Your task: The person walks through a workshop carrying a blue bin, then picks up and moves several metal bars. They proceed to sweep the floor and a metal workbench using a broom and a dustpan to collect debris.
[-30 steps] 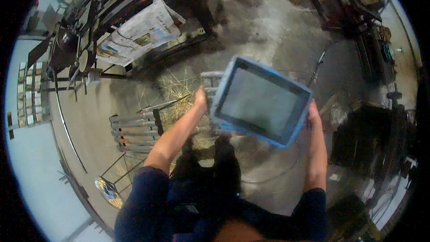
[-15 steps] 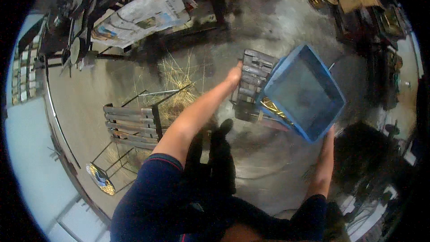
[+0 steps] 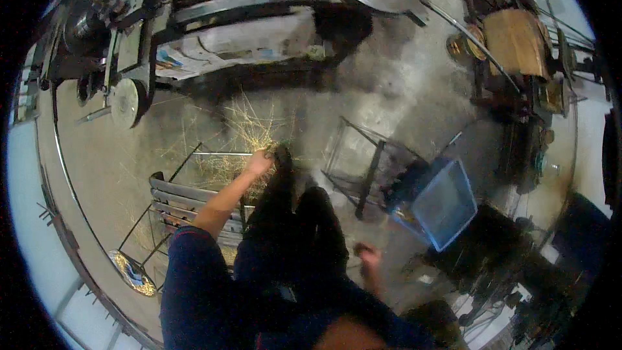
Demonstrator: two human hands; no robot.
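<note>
My left hand is in front of my legs, beside a pile of thin golden strands and the far end of a slatted metal chair. Its fingers are curled, and what they hold, if anything, is hidden. Lower down on the right, my right hand hangs apart from everything, blurred. A tilted blue plastic crate rests to its right, a second blue rim showing at its left side. Close to the crates stands a dark metal frame.
A machine with rails and a round wheel spans the far left, newspaper sheets beneath it. Far right are a brown cardboard piece and a long metal rod. A basket with golden pieces sits at the lower left.
Both hands have come away from the slatted stool and the blue crate, back toward my body. The crate is now lower on the right. My view has shifted, showing more of the machine.
</note>
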